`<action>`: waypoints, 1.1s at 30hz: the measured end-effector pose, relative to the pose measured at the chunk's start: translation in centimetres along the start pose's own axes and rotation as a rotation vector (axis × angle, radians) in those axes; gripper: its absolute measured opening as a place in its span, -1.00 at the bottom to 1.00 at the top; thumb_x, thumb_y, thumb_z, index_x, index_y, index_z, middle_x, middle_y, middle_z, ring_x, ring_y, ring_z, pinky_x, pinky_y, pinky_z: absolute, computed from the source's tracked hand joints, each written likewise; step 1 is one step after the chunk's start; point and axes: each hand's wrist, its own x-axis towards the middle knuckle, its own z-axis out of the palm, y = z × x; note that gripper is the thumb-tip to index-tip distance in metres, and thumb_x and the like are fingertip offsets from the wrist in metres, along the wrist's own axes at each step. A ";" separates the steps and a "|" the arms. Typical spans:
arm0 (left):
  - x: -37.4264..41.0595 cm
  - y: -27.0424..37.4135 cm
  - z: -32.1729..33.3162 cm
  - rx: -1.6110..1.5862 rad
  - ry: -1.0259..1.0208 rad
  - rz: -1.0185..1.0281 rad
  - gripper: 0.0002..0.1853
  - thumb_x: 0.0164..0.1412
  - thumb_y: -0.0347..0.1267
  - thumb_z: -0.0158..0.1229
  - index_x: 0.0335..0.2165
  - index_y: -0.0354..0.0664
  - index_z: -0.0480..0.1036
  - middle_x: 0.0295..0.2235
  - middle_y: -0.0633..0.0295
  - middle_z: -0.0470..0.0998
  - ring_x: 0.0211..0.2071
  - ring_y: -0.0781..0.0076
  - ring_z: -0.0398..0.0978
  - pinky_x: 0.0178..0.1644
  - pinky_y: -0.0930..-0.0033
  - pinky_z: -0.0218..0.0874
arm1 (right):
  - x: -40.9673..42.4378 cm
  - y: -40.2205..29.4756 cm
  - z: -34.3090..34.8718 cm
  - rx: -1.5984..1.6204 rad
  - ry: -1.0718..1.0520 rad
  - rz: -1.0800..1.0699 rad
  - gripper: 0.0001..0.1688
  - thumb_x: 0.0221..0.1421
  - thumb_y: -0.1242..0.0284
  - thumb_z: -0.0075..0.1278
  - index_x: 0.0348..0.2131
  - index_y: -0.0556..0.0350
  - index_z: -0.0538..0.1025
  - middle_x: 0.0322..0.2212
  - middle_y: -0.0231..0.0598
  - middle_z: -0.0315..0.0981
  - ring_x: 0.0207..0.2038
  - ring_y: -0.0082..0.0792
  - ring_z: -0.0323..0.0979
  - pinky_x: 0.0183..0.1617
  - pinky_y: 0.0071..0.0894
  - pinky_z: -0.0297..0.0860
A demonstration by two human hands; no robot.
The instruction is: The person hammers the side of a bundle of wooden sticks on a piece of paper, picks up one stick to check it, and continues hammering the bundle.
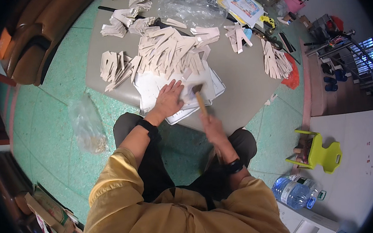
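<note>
On a stack of white paper sheets (148,90) at the table's near edge, my left hand (169,99) rests flat with its fingers spread a little. My right hand (213,127) grips the wooden handle of a brush (200,97). Its dark, blurred head touches or hovers just over the top sheet, right of my left fingertips; I cannot tell which. Beyond my hands lies a large heap of cream, V-shaped cut pieces (168,49). One small pale piece (187,73) lies at the heap's near edge.
The grey table (237,89) also bears smaller piles of cut pieces (275,60), a clear plastic bag (191,6) and printed papers (245,8). Another plastic bag (88,127) sits on the green floor. To the right are a lime-green child's chair (327,156) and large water bottles (291,192).
</note>
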 end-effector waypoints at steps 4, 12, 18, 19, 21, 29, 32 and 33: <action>0.1 0.3 1.0 0.015 0.114 0.009 -0.53 0.04 -0.37 0.03 -0.02 -0.23 0.35 0.13 0.08 0.24 0.21 0.14 0.08 0.22 0.12 -0.10 | 2.6 0.4 1.4 0.029 0.019 0.068 -0.38 0.20 0.06 -0.22 -0.47 0.34 0.47 -0.52 0.21 0.42 -0.37 0.26 0.36 -0.30 0.01 0.27; 2.3 0.7 0.9 0.042 0.349 0.035 -0.72 0.01 -0.34 0.15 -0.25 -0.17 0.47 -0.21 0.20 0.48 -0.13 0.19 0.36 -0.08 0.18 0.15 | 5.6 2.7 2.3 -0.097 0.123 -0.012 -0.41 0.16 0.07 -0.12 -0.41 0.37 0.44 -0.69 0.08 0.36 -0.58 0.02 0.41 -0.40 -0.08 0.31; 3.8 1.0 1.1 0.043 0.333 -0.032 -0.83 -0.06 -0.38 0.19 -0.38 -0.13 0.47 -0.36 0.18 0.47 -0.22 0.17 0.37 -0.16 0.15 0.17 | 2.4 -1.2 0.2 -0.036 0.180 0.016 -0.38 0.18 0.05 -0.23 -0.36 0.33 0.48 -0.43 0.27 0.44 -0.31 0.28 0.38 -0.20 0.07 0.28; 3.8 0.7 1.2 0.042 0.299 -0.043 -0.84 -0.06 -0.39 0.18 -0.40 -0.13 0.46 -0.37 0.18 0.48 -0.22 0.17 0.37 -0.16 0.15 0.17 | 2.6 -0.4 0.5 -0.078 0.126 0.049 -0.40 0.18 0.06 -0.22 -0.37 0.33 0.48 -0.43 0.27 0.44 -0.31 0.27 0.39 -0.21 0.07 0.28; 4.0 -0.2 2.1 0.038 0.338 0.027 -0.91 -0.07 -0.42 0.17 -0.48 -0.15 0.45 -0.47 0.10 0.49 -0.35 0.07 0.44 -0.28 0.13 0.25 | 4.1 2.5 0.9 -0.152 0.010 0.102 -0.42 0.18 0.08 -0.20 -0.38 0.33 0.47 -0.43 0.27 0.44 -0.32 0.27 0.39 -0.24 0.05 0.29; -0.6 -7.9 -9.1 -0.955 0.514 -0.227 -0.84 0.07 -0.38 0.23 -0.42 -0.27 0.49 -0.54 0.31 0.49 -0.41 0.65 0.38 -0.30 0.55 0.27 | 3.0 1.7 -3.4 0.430 0.014 0.325 -0.43 0.17 0.05 -0.10 -0.59 0.21 0.33 -0.82 -0.26 0.22 -0.83 -0.40 0.23 -0.76 -0.33 0.15; -1.4 -11.0 -14.8 -0.435 0.810 -0.332 -0.87 0.07 -0.40 0.19 -0.42 -0.26 0.49 -0.53 0.19 0.53 -0.46 0.36 0.48 -0.33 0.39 0.33 | 3.2 1.8 -3.2 0.508 -0.008 0.326 -0.45 0.17 0.05 -0.10 -0.60 0.13 0.28 -0.85 -0.37 0.12 -0.89 -0.49 0.11 -0.85 -0.44 0.04; -1.0 -11.0 -15.6 0.002 0.972 -0.320 -0.88 0.06 -0.40 0.18 -0.43 -0.25 0.49 -0.54 0.14 0.53 -0.48 0.26 0.49 -0.34 0.34 0.34 | 3.2 2.1 -3.0 0.503 -0.010 0.334 -0.45 0.16 0.03 -0.09 -0.60 0.10 0.25 -0.84 -0.39 0.10 -0.89 -0.51 0.08 -0.86 -0.45 0.03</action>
